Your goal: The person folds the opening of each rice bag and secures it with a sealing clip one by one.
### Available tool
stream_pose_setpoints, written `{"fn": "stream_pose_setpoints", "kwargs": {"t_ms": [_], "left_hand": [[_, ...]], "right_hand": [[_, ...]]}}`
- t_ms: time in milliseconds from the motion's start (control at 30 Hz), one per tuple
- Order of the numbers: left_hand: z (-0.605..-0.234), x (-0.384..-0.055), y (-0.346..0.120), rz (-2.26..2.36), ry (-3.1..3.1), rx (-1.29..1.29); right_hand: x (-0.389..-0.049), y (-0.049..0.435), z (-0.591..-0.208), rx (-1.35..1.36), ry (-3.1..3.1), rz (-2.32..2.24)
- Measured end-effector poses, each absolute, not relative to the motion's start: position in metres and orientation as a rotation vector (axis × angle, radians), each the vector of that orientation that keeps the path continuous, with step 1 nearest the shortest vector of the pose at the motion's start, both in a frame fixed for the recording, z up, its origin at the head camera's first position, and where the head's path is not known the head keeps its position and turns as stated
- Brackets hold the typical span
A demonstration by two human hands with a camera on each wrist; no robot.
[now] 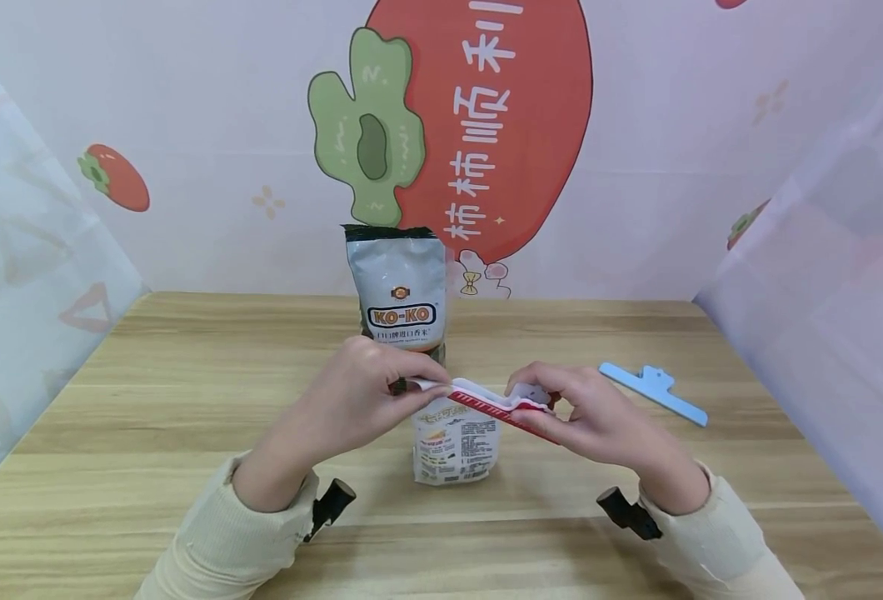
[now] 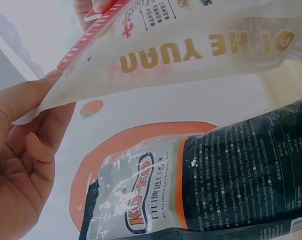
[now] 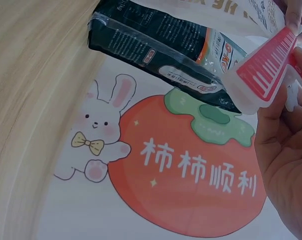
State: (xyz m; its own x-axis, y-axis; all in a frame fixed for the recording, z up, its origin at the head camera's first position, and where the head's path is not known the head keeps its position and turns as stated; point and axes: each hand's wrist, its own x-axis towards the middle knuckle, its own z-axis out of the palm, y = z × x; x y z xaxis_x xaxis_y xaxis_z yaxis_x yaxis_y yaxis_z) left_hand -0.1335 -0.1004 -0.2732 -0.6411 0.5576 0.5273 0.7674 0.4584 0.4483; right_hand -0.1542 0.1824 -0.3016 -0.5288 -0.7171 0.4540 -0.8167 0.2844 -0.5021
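A white plastic food bag (image 1: 456,450) with gold lettering stands upright on the table in front of me. Across its top edge lies a red and white bag clip (image 1: 479,402), slanting down to the right. My left hand (image 1: 351,396) pinches the left corner of the bag's top between thumb and fingers, right at the clip's left end. With thumb and fingers my right hand (image 1: 595,408) grips the clip near its middle and right part. The right wrist view shows the clip's red ribbed face (image 3: 266,67) with the right thumb and fingers around its handle.
Behind the white bag stands a KO-KO rice bag (image 1: 400,279), silver on top and dark green below. A light blue bag clip (image 1: 655,390) lies on the wooden table (image 1: 149,400) at the right. Printed cloth walls (image 1: 224,150) enclose the back and sides.
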Motion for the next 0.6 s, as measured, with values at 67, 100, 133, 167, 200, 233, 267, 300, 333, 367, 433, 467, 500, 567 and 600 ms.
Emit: {"fn": "stream_pose_setpoints", "kwargs": {"t_ms": [67,100,133,167,200,233,267,300,333,367,433,467,500,567,600], "left_hand": [[-0.273,-0.134,-0.1,-0.989,-2.415,-1.12],[-0.273,-0.134,-0.101,-1.01,-2.42,-1.116],[-0.273,-0.135,-0.101,-1.035,-2.429,-1.113],[-0.273,-0.136,-0.101,-1.068,-2.442,-1.108],[-0.273,-0.136,-0.102,-1.103,-2.459,-1.101],[-0.273,-0.137,-0.103,-1.134,-2.477,-1.096],[-0.273,-0.138,-0.105,-1.161,-2.498,-1.09],[-0.274,-0.139,-0.106,-1.183,-2.524,-1.084],[-0.274,-0.14,-0.108,-1.2,-2.551,-1.078],[-0.274,-0.14,-0.11,-1.207,-2.578,-1.068],[-0.274,-0.142,-0.114,-1.214,-2.625,-1.061],[-0.274,-0.142,-0.115,-1.218,-2.644,-1.056],[-0.273,-0.142,-0.116,-1.224,-2.661,-1.052],[-0.272,-0.143,-0.117,-1.232,-2.679,-1.049],[-0.272,-0.143,-0.118,-1.24,-2.682,-1.05]], "right_hand": [[-0.154,0.182,-0.301,1.438,-2.412,1.077],[-0.154,0.182,-0.301,1.434,-2.419,1.08],[-0.154,0.182,-0.302,1.43,-2.425,1.084],[-0.154,0.182,-0.302,1.427,-2.433,1.086],[-0.154,0.182,-0.302,1.424,-2.439,1.086],[-0.154,0.182,-0.302,1.424,-2.442,1.086],[-0.154,0.182,-0.302,1.424,-2.442,1.085],[-0.154,0.183,-0.302,1.424,-2.442,1.084],[-0.154,0.183,-0.302,1.426,-2.438,1.083],[-0.154,0.183,-0.302,1.425,-2.437,1.082],[-0.155,0.183,-0.302,1.42,-2.44,1.082],[-0.155,0.184,-0.302,1.416,-2.442,1.082],[-0.155,0.184,-0.302,1.413,-2.447,1.081],[-0.155,0.184,-0.302,1.409,-2.454,1.08],[-0.155,0.184,-0.302,1.409,-2.454,1.08]]}}
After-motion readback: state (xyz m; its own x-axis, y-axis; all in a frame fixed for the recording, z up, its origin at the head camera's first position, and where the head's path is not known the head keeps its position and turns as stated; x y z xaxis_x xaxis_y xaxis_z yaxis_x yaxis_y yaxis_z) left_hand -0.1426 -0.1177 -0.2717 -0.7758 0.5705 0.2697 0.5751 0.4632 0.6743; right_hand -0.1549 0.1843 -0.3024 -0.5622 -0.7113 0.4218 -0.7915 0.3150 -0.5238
